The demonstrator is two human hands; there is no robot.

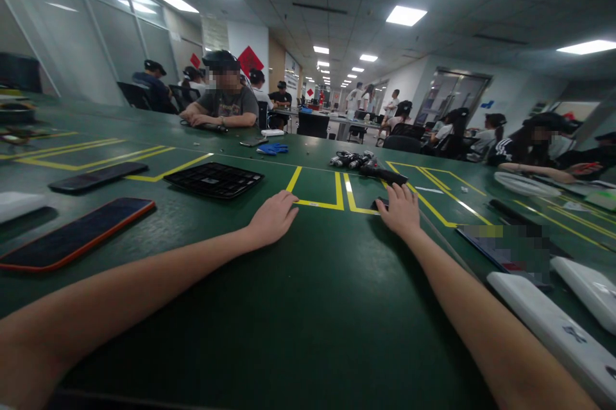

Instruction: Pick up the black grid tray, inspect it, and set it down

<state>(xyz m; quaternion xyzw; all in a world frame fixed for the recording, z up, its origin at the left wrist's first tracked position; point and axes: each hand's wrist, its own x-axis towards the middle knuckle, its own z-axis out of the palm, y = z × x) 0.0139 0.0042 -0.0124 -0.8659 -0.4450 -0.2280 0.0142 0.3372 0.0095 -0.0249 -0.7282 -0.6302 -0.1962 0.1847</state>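
Both my arms stretch forward over a dark green table [308, 307]. My left hand [273, 216] rests palm down on the table with its fingers loosely curled, just short of a yellow taped square [317, 195]. My right hand [400, 207] lies flat with fingers stretched out, its fingertips on a small dark object [379, 205] I cannot make out. Beyond it lie a black handled tool [384, 173] and a cluster of small metal parts [350, 159]. Neither hand holds anything.
A black tray [214, 179] lies ahead left, with two dark phones [77, 233] [96, 177] further left. White devices [558, 326] and a blurred flat item [510, 246] sit at right. Blue gloves [272, 149] lie farther back. Other people sit around the tables.
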